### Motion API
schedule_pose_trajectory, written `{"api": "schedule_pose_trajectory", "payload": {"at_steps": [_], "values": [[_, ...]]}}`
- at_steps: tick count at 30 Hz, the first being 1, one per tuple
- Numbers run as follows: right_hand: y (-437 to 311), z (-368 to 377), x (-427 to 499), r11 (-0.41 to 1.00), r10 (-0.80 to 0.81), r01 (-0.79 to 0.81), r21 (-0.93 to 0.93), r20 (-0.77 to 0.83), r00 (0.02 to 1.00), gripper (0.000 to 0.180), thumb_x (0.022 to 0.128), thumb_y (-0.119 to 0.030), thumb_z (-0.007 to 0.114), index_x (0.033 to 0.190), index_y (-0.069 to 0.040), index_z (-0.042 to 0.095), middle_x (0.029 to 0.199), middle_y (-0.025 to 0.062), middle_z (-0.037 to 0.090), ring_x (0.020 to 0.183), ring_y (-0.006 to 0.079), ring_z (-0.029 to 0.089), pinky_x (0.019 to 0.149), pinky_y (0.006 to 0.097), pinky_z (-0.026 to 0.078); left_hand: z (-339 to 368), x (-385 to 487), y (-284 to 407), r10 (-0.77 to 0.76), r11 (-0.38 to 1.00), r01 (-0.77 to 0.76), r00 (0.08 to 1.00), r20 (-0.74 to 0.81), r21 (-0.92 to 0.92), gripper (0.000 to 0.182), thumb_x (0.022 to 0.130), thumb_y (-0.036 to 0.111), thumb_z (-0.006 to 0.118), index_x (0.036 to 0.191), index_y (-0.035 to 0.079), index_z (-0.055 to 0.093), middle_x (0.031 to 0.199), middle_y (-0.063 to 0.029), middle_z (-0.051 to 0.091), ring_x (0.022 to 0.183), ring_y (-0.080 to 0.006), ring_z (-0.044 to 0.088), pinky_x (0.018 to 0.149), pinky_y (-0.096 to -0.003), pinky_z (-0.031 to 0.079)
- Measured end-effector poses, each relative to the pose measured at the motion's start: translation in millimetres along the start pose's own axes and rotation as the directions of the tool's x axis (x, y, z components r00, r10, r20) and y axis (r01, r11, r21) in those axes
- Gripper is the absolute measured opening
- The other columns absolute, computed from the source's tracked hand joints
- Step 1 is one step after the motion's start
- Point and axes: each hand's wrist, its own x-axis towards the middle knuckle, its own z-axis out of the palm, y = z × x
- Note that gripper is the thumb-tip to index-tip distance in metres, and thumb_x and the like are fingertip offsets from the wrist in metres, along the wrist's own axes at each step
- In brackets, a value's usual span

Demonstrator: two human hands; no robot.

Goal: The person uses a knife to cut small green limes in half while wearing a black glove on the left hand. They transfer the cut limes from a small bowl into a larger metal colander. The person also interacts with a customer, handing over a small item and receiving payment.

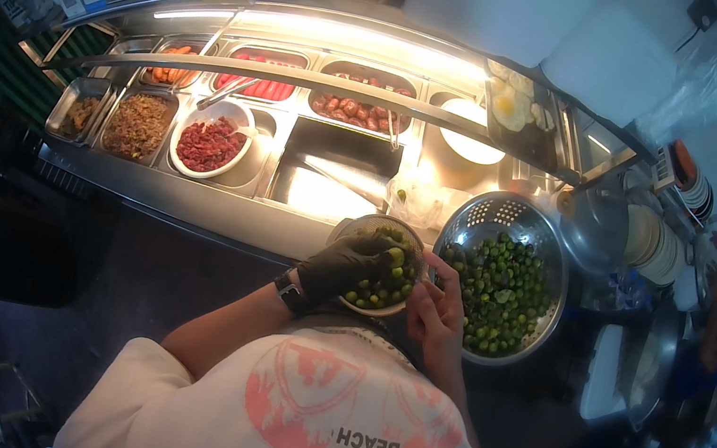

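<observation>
My left hand [348,262], in a black glove with a wristwatch below it, reaches into a small round mesh strainer [394,223]. A yellowish-green fruit [396,257] shows at its curled fingertips. More small green citrus fruits [400,282], like calamansi, lie loose in the strainer. My bare right hand [440,310] grips the strainer's right side, thumb and fingers at the rim. Right beside that hand stands a large perforated steel colander [512,209], holding many more of the green fruits [505,297]. The gloved palm is hidden.
Ahead runs a lit steel food counter with a glass guard rail [354,88]. It holds a white bowl of reddish meat [210,147], a pan of minced food [139,122] and sausage trays [360,111]. A plastic bag [417,198] lies behind the strainer; stacked plates [653,244] stand right.
</observation>
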Motion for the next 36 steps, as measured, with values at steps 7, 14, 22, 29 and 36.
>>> {"api": "schedule_pose_trajectory", "payload": {"at_steps": [7,14,22,29,36], "values": [[-6.6,17.0,2.6,0.998,-0.044,0.045,-0.04,0.034,0.998,0.036,0.1,-0.008,0.047,0.135,-0.013,0.038,0.077,-0.0029,0.046,0.056,0.0011,0.035,0.047,0.0161,0.024,16.6,0.2,7.5,0.022,1.0,-0.021,0.996,-0.082,0.01,0.031,0.09,0.007,0.065,0.12,0.001,0.063,0.111,-0.006,0.067,0.1,-0.0107,0.063,0.085,-0.0247,0.052],[-5.6,15.5,5.2,0.998,-0.025,0.028,-0.061,0.053,0.998,0.035,0.1,-0.009,0.049,0.134,-0.012,0.04,0.079,-0.0032,0.048,0.058,0.0014,0.036,0.048,0.0165,0.025,15.5,-4.9,10.3,0.004,1.0,-0.002,0.996,-0.091,0.023,0.028,0.088,0.006,0.067,0.116,0.001,0.065,0.106,-0.0063,0.069,0.093,-0.0106,0.065,0.082,-0.0235,0.053],[-2.8,0.9,4.9,0.998,0.051,-0.049,-0.025,0.058,0.997,0.042,0.097,-0.007,0.053,0.139,-0.01,0.047,0.074,-0.0047,0.045,0.056,0.0021,0.035,0.048,0.0168,0.025,9.4,-2.3,11.2,0.014,1.0,-0.014,0.998,-0.066,0.001,0.03,0.089,0.013,0.068,0.117,0.0,0.064,0.105,-0.0056,0.068,0.094,-0.0106,0.063,0.083,-0.026,0.053],[13.0,-13.2,12.5,0.987,0.158,-0.158,-0.013,0.035,0.987,0.043,0.1,-0.01,0.048,0.142,-0.014,0.046,0.068,-0.0059,0.039,0.053,0.0025,0.032,0.045,0.0174,0.024,-13.7,6.9,-9.6,0.1,0.991,-0.101,0.995,-0.021,-0.085,0.03,0.098,0.017,0.055,0.123,0.001,0.057,0.11,-0.0083,0.065,0.098,-0.0146,0.064,0.086,-0.0259,0.053],[61.1,-43.5,21.2,0.885,0.464,-0.462,-0.048,0.048,0.884,0.044,0.102,-0.015,0.046,0.146,-0.017,0.041,0.064,-0.0076,0.037,0.049,0.0011,0.029,0.042,0.0172,0.023,-55.4,5.9,-28.8,-0.033,0.963,0.036,0.999,0.015,-0.268,0.043,0.099,0.009,0.049,0.139,-0.003,0.039,0.135,-0.0164,0.052,0.119,-0.0225,0.057,0.101,-0.0334,0.048]]}}
